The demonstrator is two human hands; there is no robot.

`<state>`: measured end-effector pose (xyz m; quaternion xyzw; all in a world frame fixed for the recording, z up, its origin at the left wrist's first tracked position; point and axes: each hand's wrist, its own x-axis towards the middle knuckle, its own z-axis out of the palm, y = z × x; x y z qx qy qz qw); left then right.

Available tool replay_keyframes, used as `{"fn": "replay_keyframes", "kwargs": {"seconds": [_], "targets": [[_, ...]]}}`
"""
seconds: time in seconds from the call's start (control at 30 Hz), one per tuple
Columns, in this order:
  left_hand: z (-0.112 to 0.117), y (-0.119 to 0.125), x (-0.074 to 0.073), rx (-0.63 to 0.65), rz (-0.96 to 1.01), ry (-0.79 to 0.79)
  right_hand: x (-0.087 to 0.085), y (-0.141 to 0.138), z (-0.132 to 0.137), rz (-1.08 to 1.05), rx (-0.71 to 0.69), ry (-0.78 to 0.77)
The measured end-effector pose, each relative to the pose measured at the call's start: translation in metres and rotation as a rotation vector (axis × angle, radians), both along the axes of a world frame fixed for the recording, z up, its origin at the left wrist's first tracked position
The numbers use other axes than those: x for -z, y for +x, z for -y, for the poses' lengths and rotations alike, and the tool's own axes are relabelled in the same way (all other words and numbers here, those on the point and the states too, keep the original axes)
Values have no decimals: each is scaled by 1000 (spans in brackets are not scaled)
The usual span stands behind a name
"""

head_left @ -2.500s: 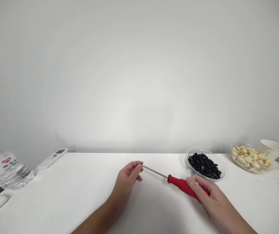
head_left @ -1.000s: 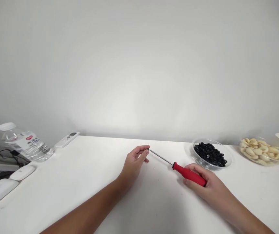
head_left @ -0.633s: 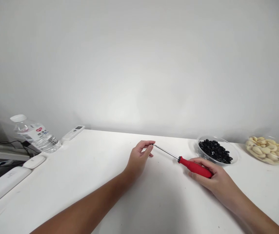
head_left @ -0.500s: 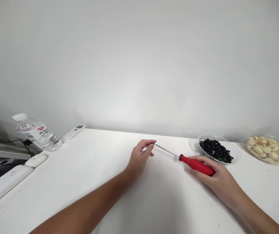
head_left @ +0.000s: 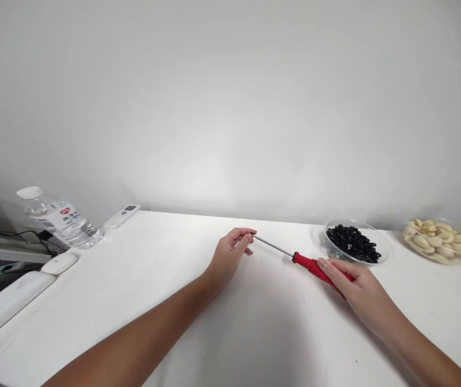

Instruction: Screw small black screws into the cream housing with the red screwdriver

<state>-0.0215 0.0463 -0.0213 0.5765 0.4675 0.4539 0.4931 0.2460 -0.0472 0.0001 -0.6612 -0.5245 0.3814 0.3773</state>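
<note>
My right hand (head_left: 355,290) wraps its fingers round the handle of the red-handled screwdriver with the thin steel shaft (head_left: 309,263), which lies low and nearly flat over the white tabletop (head_left: 142,279), its shaft pointing away to my left. My left hand (head_left: 230,255) pinches thumb and forefinger shut at the very tip, steadying it there; whether something tiny sits between the fingertips I cannot tell. Just beyond my right hand stands a clear round bowl of small black pieces (head_left: 353,244), near enough to reach. A second clear bowl of pale pieces (head_left: 440,244) sits well off to the right.
</note>
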Motion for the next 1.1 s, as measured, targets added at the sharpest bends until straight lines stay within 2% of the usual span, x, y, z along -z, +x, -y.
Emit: {"fn": "replay_keyframes", "kwargs": {"seconds": [0.23,0.47,0.57,0.67,0.87,0.97,1.1], "targets": [[-3,-1,2,-14,23,-20,2,-4,3,-144,-9,-31],[-2,0,3,-14,11,-2,-1,6,-3,-40,-10,-98],[0,1,2,-20,-13,13,3,7,-5,-84,4,-155],[-1,1,5,-48,-24,22,7,6,-5,-107,0,-114],[-5,0,11,-104,-7,14,14,7,-5,-2,66,-13],[-1,2,7,-102,-20,28,14,2,-3,53,77,15],[11,5,-3,-32,-68,42,12,-7,1,133,33,66]]}}
